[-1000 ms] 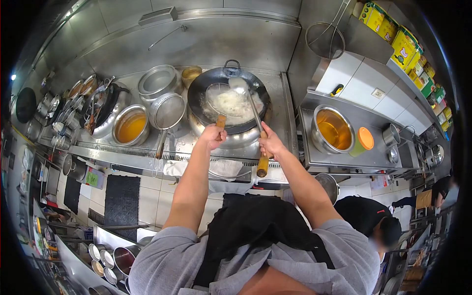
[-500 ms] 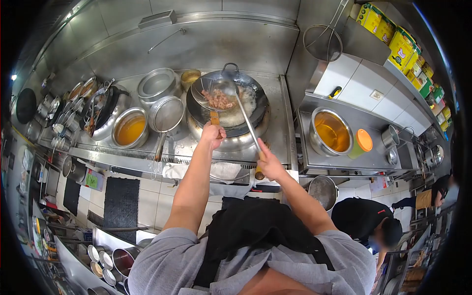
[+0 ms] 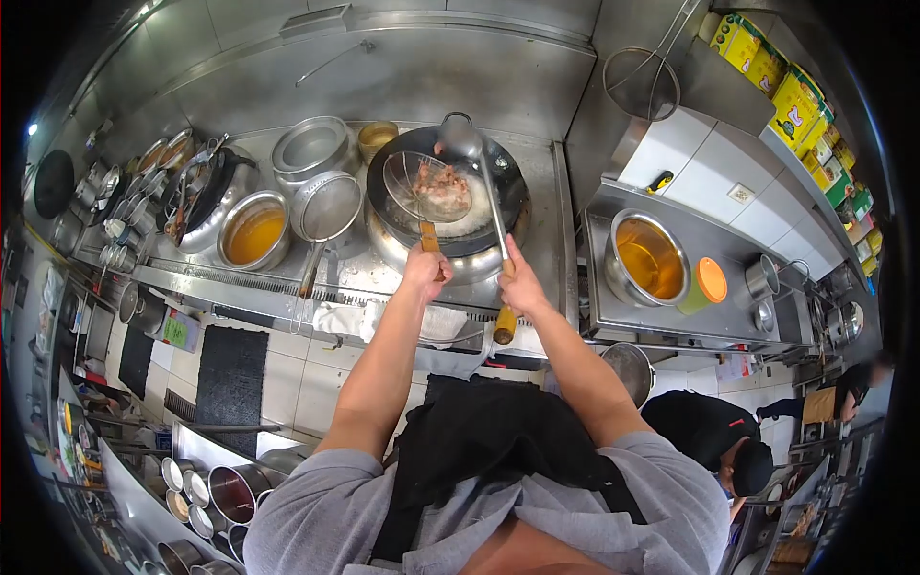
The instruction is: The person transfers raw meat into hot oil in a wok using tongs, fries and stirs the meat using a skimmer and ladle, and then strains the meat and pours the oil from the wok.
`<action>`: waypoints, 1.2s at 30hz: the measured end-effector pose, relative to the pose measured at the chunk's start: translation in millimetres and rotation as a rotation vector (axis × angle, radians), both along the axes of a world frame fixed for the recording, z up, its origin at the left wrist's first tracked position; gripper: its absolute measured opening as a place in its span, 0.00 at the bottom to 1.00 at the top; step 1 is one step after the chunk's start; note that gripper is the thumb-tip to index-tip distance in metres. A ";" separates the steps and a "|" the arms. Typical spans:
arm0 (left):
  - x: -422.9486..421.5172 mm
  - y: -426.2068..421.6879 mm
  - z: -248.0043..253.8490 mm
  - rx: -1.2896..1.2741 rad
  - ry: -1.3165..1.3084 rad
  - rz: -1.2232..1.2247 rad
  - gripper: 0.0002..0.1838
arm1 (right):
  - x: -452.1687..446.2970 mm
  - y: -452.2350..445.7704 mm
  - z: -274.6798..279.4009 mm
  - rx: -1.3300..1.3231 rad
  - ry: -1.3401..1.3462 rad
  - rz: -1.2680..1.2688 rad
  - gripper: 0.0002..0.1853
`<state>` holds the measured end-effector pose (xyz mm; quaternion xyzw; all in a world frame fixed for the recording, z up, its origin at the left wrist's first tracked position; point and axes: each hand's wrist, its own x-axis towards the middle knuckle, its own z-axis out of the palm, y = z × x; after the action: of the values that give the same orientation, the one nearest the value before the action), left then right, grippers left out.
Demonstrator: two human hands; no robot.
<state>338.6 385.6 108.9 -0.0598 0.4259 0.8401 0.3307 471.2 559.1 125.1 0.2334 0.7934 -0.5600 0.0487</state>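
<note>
In the head view, the left hand [image 3: 428, 268] is gripping the handle of a strainer [image 3: 397, 172] and the right hand [image 3: 520, 286] is gripping a ladle [image 3: 465, 144], fingers wrapped round both. The meat [image 3: 443, 190] is lying in the strainer, over the wok [image 3: 508, 177]; cooking is looking well along (browned pieces are showing), but the meat isn't yet standing clear of the frothing liquid [image 3: 474, 218].

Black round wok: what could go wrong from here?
Spill: the left grip holds a wooden-handled round mesh strainer loaded with reddish-brown pieces; a tilt could tip some into the pale foamy liquid, perhaps splashing.
Knock: the right grip holds a long metal ladle, its bowl close to the strainer's rim; a slip could jolt it.
Heat: crumpled white cloth lies near the black round wok, along the front of the steel stovetop; it might scorch.
</note>
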 end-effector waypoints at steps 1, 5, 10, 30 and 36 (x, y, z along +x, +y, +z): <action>2.5 1.7 -2.0 -0.006 0.030 0.010 0.18 | -6.8 0.4 -9.9 0.025 0.093 -0.068 0.48; 12.2 13.8 15.8 -0.038 0.039 0.036 0.17 | -11.9 -17.9 12.1 -0.195 0.115 -0.137 0.48; -6.6 24.3 7.6 -0.026 0.001 0.004 0.16 | 13.3 3.6 -9.7 -0.426 0.109 0.026 0.47; -11.0 -17.4 -0.1 -0.968 0.704 0.012 0.35 | 53.9 11.0 25.2 0.194 -0.018 0.075 0.46; -17.1 -40.7 22.5 -1.199 0.851 -0.049 0.39 | 53.6 33.5 40.4 0.482 -0.186 0.269 0.43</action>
<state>321.6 344.8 131.4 0.1105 0.9049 0.4057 0.0660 524.8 592.6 165.5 0.1815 0.9195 -0.3200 0.1383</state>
